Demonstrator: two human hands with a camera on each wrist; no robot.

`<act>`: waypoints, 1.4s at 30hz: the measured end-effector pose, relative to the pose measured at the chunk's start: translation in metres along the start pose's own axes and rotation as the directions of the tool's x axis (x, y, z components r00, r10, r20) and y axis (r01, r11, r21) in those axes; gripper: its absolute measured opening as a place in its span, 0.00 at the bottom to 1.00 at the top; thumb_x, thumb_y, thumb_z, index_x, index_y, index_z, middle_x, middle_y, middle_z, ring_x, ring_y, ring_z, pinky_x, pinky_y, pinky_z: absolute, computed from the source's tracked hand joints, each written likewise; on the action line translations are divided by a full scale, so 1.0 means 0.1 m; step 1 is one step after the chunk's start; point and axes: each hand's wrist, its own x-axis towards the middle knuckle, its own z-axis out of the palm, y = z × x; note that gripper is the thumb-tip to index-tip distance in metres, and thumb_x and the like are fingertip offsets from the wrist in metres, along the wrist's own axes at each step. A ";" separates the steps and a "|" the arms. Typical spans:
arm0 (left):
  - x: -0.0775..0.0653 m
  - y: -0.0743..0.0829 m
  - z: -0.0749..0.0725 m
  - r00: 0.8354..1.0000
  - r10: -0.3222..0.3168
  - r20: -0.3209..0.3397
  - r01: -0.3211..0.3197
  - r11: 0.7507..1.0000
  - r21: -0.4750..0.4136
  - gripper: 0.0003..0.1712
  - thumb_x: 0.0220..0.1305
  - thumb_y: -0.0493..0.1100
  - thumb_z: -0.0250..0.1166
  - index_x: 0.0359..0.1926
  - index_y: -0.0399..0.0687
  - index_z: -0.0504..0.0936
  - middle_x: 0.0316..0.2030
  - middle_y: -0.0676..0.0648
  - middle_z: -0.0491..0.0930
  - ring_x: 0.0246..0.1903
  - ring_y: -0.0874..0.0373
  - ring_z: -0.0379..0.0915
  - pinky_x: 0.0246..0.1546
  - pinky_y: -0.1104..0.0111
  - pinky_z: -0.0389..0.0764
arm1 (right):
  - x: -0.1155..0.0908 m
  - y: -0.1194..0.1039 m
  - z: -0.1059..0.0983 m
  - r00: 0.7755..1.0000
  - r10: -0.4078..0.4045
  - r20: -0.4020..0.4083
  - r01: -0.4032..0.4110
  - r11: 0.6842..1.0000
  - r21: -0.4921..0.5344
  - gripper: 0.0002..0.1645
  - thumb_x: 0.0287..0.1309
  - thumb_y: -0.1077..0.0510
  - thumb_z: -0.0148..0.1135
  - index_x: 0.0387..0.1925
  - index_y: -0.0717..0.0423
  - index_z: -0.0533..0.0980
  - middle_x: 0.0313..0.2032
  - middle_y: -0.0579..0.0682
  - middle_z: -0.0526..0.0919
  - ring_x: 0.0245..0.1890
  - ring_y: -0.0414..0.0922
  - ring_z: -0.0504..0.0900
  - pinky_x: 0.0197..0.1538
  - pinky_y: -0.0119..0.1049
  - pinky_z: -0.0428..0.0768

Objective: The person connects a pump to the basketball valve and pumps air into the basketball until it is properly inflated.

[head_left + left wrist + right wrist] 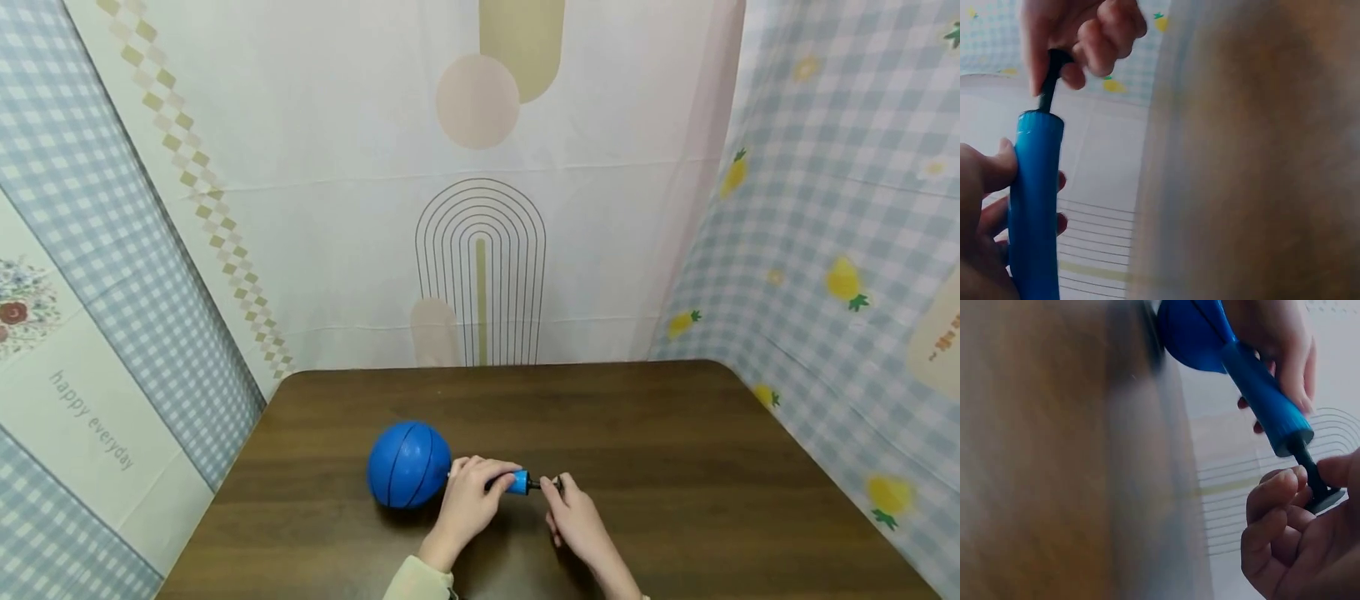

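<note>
A blue ball with black seams (408, 464) sits on the table, left of both hands. My left hand (472, 497) grips the blue barrel of a hand pump (1036, 200), thumb on one side and fingers wrapped round the other. The pump lies roughly level, its far end toward the ball; my left hand partly hides that end in the head view. At the other end, my right hand (576, 518) pinches the black handle (1322, 499) between thumb and fingers. A short stretch of black rod shows between barrel and handle.
The dark wooden table (660, 433) reaches back to a white patterned cloth (337, 250). Blue checked cloths hang at the left and right, close to the table's side edges.
</note>
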 end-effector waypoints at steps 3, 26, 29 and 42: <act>0.05 -0.03 -0.07 1.000 -0.019 -0.002 0.019 1.000 -0.004 0.11 0.64 0.47 0.63 0.45 0.57 0.87 0.39 0.57 0.87 0.37 0.62 0.77 0.51 0.56 0.69 | 0.04 -0.01 -0.11 1.000 0.001 -0.021 -0.001 1.000 0.017 0.26 0.69 0.38 0.48 0.36 0.58 0.68 0.13 0.45 0.69 0.08 0.40 0.68 0.16 0.32 0.70; 0.01 0.01 0.09 0.999 -0.022 0.045 0.022 1.000 -0.015 0.09 0.66 0.47 0.62 0.44 0.58 0.87 0.37 0.58 0.87 0.36 0.63 0.77 0.50 0.59 0.69 | 0.00 0.05 -0.03 1.000 0.009 0.004 -0.009 0.999 0.031 0.24 0.71 0.42 0.47 0.35 0.60 0.66 0.12 0.44 0.68 0.08 0.39 0.67 0.17 0.32 0.70; 0.07 0.00 0.00 0.994 -0.056 0.095 0.060 0.997 -0.049 0.10 0.66 0.47 0.62 0.45 0.58 0.87 0.38 0.57 0.87 0.38 0.62 0.77 0.52 0.56 0.69 | 0.00 0.06 -0.14 1.000 0.021 -0.022 -0.021 0.999 0.035 0.25 0.69 0.41 0.50 0.37 0.61 0.68 0.13 0.45 0.69 0.08 0.39 0.68 0.18 0.32 0.71; 0.10 0.01 -0.07 0.996 -0.079 0.037 0.081 0.994 -0.076 0.09 0.66 0.44 0.62 0.43 0.56 0.87 0.37 0.55 0.88 0.34 0.62 0.75 0.50 0.57 0.68 | -0.02 -0.08 -0.09 0.999 -0.014 -0.052 0.020 0.994 0.110 0.20 0.75 0.46 0.42 0.36 0.59 0.60 0.13 0.45 0.67 0.09 0.39 0.67 0.17 0.32 0.72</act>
